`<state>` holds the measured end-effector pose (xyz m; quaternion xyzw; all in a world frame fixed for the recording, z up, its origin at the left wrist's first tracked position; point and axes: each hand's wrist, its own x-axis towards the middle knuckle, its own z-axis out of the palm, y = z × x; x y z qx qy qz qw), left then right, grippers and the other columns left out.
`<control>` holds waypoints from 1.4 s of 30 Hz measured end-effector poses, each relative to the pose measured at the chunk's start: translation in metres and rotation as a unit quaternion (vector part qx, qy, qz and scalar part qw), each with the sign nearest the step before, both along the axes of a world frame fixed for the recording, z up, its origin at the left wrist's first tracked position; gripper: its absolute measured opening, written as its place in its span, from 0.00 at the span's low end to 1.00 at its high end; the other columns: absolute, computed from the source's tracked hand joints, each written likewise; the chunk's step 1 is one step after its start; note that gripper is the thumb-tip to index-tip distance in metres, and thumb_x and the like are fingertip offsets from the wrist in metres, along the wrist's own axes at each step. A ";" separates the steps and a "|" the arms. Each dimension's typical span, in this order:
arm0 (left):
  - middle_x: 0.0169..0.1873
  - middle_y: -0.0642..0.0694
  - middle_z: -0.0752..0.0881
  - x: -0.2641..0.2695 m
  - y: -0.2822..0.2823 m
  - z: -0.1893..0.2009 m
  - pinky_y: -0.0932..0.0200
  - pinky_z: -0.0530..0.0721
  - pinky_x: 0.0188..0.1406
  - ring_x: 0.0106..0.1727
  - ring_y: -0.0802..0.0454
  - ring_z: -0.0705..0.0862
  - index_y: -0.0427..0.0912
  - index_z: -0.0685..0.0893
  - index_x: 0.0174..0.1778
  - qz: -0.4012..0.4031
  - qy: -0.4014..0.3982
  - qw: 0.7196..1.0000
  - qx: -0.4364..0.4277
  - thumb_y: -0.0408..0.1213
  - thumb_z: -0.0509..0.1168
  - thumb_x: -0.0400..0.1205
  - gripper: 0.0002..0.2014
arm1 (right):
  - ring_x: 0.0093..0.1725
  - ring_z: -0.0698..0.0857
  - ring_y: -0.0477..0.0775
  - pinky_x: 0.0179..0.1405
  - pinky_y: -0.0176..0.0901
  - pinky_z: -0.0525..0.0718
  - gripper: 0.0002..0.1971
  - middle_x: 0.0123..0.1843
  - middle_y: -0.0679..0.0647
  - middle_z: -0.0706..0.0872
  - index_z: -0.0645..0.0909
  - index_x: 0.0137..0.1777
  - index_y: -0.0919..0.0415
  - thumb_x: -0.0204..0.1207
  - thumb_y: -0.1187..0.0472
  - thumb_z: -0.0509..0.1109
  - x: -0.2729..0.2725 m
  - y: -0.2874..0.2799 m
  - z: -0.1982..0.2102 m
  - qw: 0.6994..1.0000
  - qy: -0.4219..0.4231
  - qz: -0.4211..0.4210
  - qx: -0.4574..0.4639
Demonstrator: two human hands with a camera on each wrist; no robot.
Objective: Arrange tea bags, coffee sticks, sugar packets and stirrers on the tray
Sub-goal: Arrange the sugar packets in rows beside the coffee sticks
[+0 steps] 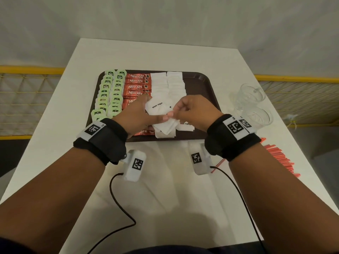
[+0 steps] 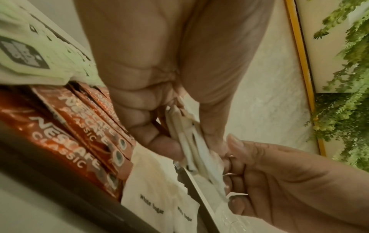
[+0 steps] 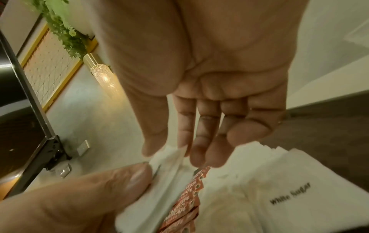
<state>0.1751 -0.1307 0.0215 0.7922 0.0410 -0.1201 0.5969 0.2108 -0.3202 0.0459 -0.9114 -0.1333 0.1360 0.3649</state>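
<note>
Two glass cups (image 1: 254, 99) stand right of the tray (image 1: 201, 83) on the white table (image 1: 156, 52); left hand (image 1: 136, 114) grips a sugar packet stack (image 1: 159, 109), right hand (image 1: 194, 110) pinching one

A white rectangular table (image 1: 73, 92) carries a dark brown plastic tray (image 1: 201, 83) at centre, clear glass cups (image 1: 254, 105) right, and red stirrer sticks (image 1: 280, 158) near right.
</note>
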 end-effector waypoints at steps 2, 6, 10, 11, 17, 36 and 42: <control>0.59 0.45 0.86 0.000 -0.004 -0.002 0.47 0.92 0.46 0.58 0.46 0.88 0.45 0.72 0.68 0.010 0.010 0.999 -0.037 0.38 0.80 0.73 0.31 | 0.37 0.88 0.52 0.45 0.49 0.89 0.12 0.40 0.59 0.90 0.84 0.46 0.63 0.72 0.54 0.78 -0.003 0.000 -0.004 0.999 0.021 -0.018 0.039; 0.62 0.42 0.84 -0.001 -0.011 -0.004 0.47 0.91 0.49 0.61 0.44 0.87 0.44 0.69 0.71 0.011 0.027 0.996 -0.088 0.31 0.80 0.71 0.36 | 0.38 0.87 0.56 0.41 0.44 0.90 0.07 0.45 0.66 0.89 0.82 0.45 0.64 0.74 0.62 0.77 -0.004 -0.004 -0.011 0.988 0.056 -0.080 0.116; 0.63 0.45 0.84 -0.001 -0.011 -0.005 0.48 0.91 0.53 0.64 0.48 0.84 0.48 0.69 0.70 -0.004 0.012 0.998 -0.062 0.29 0.81 0.70 0.37 | 0.35 0.87 0.51 0.40 0.44 0.90 0.06 0.42 0.62 0.88 0.80 0.45 0.64 0.76 0.63 0.75 -0.005 -0.008 -0.012 0.976 0.086 -0.103 0.170; 0.63 0.46 0.84 -0.002 -0.011 -0.005 0.48 0.90 0.55 0.64 0.48 0.84 0.48 0.69 0.71 -0.006 0.012 0.998 -0.066 0.28 0.81 0.70 0.38 | 0.35 0.87 0.50 0.40 0.44 0.90 0.06 0.42 0.61 0.89 0.80 0.45 0.63 0.77 0.63 0.74 -0.005 -0.008 -0.013 0.973 0.094 -0.107 0.182; 0.64 0.47 0.84 -0.003 -0.009 -0.001 0.54 0.91 0.50 0.63 0.51 0.85 0.46 0.68 0.74 0.001 0.022 0.995 -0.094 0.26 0.77 0.74 0.36 | 0.33 0.89 0.50 0.38 0.44 0.87 0.06 0.45 0.60 0.90 0.76 0.44 0.59 0.80 0.65 0.70 -0.001 -0.018 -0.012 0.948 0.096 -0.147 0.264; 0.62 0.48 0.84 -0.003 0.009 -0.005 0.47 0.91 0.52 0.61 0.50 0.86 0.44 0.68 0.75 0.058 0.028 0.995 -0.077 0.26 0.76 0.75 0.35 | 0.41 0.81 0.44 0.38 0.32 0.75 0.14 0.46 0.47 0.87 0.85 0.53 0.53 0.69 0.59 0.81 0.015 -0.015 -0.022 0.984 -0.048 0.075 -0.156; 0.63 0.46 0.83 -0.003 0.012 -0.010 0.45 0.91 0.53 0.63 0.48 0.85 0.43 0.68 0.75 0.050 0.030 0.995 -0.082 0.26 0.77 0.75 0.35 | 0.51 0.80 0.49 0.48 0.39 0.75 0.23 0.54 0.48 0.81 0.80 0.60 0.51 0.67 0.61 0.82 0.011 -0.024 -0.030 0.971 -0.033 0.078 -0.223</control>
